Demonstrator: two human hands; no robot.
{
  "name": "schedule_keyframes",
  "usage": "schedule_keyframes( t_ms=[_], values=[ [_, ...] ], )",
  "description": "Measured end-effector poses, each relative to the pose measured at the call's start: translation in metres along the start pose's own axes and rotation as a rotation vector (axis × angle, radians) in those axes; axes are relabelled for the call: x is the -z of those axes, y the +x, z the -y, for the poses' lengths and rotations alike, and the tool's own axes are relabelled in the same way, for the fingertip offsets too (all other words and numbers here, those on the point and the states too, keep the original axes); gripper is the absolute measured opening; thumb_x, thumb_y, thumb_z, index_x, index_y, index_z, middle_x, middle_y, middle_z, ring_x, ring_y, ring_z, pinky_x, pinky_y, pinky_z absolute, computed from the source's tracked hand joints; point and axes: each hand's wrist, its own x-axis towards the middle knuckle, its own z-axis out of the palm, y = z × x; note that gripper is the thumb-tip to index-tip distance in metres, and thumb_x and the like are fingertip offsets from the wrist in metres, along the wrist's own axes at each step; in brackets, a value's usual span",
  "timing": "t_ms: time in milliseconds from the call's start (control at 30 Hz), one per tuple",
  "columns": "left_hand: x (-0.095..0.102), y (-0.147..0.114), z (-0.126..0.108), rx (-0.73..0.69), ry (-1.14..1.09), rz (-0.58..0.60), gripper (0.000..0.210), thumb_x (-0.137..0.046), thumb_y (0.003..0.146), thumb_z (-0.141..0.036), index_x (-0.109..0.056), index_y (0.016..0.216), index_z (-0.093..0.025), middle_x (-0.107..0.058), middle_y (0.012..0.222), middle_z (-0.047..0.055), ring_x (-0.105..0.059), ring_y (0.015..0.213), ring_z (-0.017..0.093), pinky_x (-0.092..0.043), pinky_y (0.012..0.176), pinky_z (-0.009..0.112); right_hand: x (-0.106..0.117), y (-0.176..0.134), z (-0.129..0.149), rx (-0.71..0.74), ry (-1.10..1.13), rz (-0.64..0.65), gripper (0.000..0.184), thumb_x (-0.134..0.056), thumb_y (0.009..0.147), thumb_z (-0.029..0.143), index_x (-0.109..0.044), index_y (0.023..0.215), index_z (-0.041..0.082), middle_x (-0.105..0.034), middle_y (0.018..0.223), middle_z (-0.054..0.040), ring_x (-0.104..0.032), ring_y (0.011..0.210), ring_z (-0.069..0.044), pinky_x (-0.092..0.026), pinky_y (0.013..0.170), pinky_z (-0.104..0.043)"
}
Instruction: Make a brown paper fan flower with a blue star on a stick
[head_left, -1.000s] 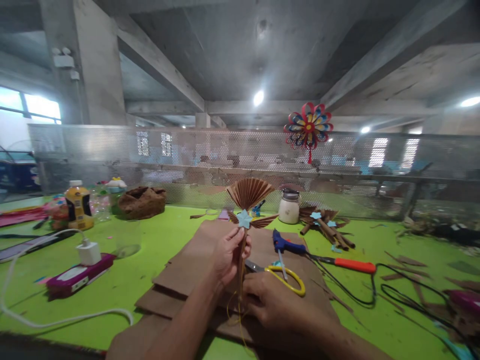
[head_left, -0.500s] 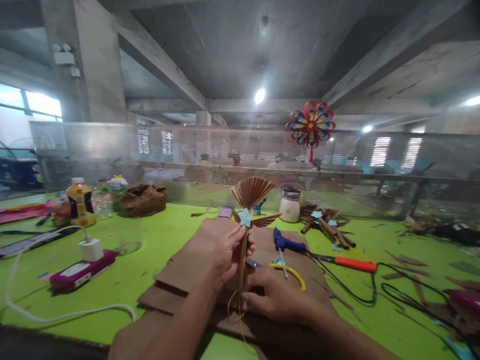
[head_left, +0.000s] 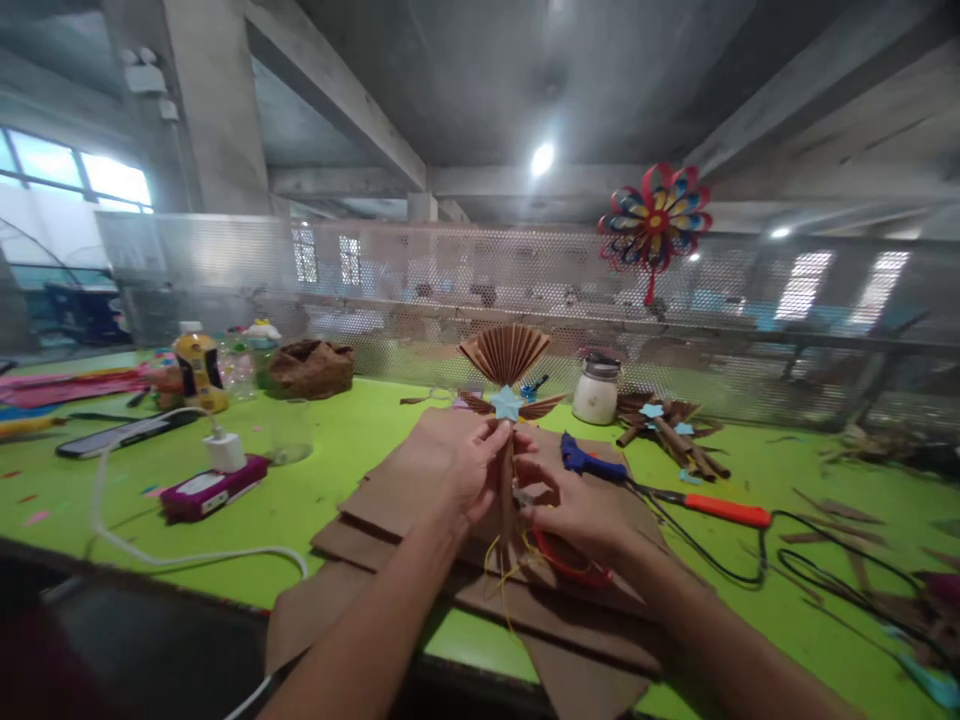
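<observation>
Upright in front of me is a brown paper craft with a pleated fan [head_left: 510, 352] on top. It has smaller pleated wings, a light blue star [head_left: 506, 403] at the centre and a rolled paper stem [head_left: 507, 505]. My left hand [head_left: 480, 465] is closed around the upper stem, just under the star. My right hand [head_left: 566, 505] is beside the stem with its fingers curled together; what they hold is hidden. Thin yellow thread [head_left: 504, 580] hangs in loops around the stem's lower end. Beneath my right hand shows the red handle [head_left: 574, 572] of scissors, partly covered.
Brown paper sheets [head_left: 397, 490] lie stacked on the green table [head_left: 337, 430]. To the right are a blue glue gun [head_left: 592, 462], an orange-handled tool [head_left: 727, 510], cords and finished paper pieces [head_left: 679, 430]. A white jar [head_left: 597, 392], plastic cup [head_left: 291, 432] and power strip [head_left: 214, 488] stand around.
My right hand has moved up from the stem's lower end and thread to beside its middle. The red scissors handle now shows beneath it. My left hand keeps its hold; the view has shifted.
</observation>
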Motion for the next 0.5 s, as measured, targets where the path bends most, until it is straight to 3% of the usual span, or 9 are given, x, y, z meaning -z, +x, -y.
schedule_keyframes(
  t_ms=[67,167,233,333,500],
  values=[
    [-0.002,0.0,0.001,-0.007,-0.009,-0.012,0.017,-0.057,0.077,-0.026,-0.052,0.089,-0.015,-0.064,0.079,0.004,-0.061,0.059,0.012,-0.051,0.057,0.025,-0.005,0.0,-0.005,-0.008,0.251,0.137,0.046,-0.058,0.061,0.012,-0.053,0.107,0.02,-0.057,0.099,-0.0044,-0.054,0.083,-0.015,-0.044,0.07,-0.026],
    [-0.002,0.002,0.003,-0.067,-0.035,-0.039,0.014,-0.056,0.078,-0.025,-0.052,0.086,-0.014,-0.063,0.077,0.005,-0.063,0.067,0.014,-0.051,0.064,0.026,-0.016,-0.007,-0.015,-0.141,0.407,0.316,0.026,-0.056,0.069,0.019,-0.056,0.094,0.016,-0.06,0.081,-0.0029,-0.056,0.063,-0.011,-0.043,0.057,-0.022],
    [0.0,0.004,0.003,-0.108,-0.076,-0.05,0.012,-0.054,0.079,-0.025,-0.051,0.084,-0.014,-0.062,0.073,0.004,-0.063,0.071,0.015,-0.051,0.069,0.029,-0.022,-0.01,-0.021,-0.224,0.344,0.338,0.015,-0.05,0.076,0.026,-0.057,0.083,0.015,-0.057,0.064,0.0,-0.048,0.046,-0.007,-0.035,0.043,-0.018],
    [0.003,0.007,0.002,-0.117,-0.131,-0.078,0.01,-0.053,0.08,-0.024,-0.05,0.081,-0.015,-0.06,0.067,0.001,-0.063,0.07,0.016,-0.051,0.071,0.032,-0.025,-0.011,-0.025,-0.226,0.187,0.301,0.023,-0.043,0.082,0.03,-0.057,0.072,0.014,-0.048,0.047,0.0041,-0.034,0.035,-0.004,-0.022,0.035,-0.016],
    [0.003,0.01,0.0,-0.1,-0.18,-0.166,0.007,-0.053,0.079,-0.021,-0.05,0.08,-0.015,-0.056,0.063,0.0,-0.062,0.068,0.015,-0.051,0.071,0.033,-0.025,-0.008,-0.023,-0.153,0.008,0.324,0.024,-0.042,0.081,0.021,-0.055,0.061,0.014,-0.045,0.044,0.0042,-0.035,0.039,-0.005,-0.025,0.039,-0.017]
  ],
)
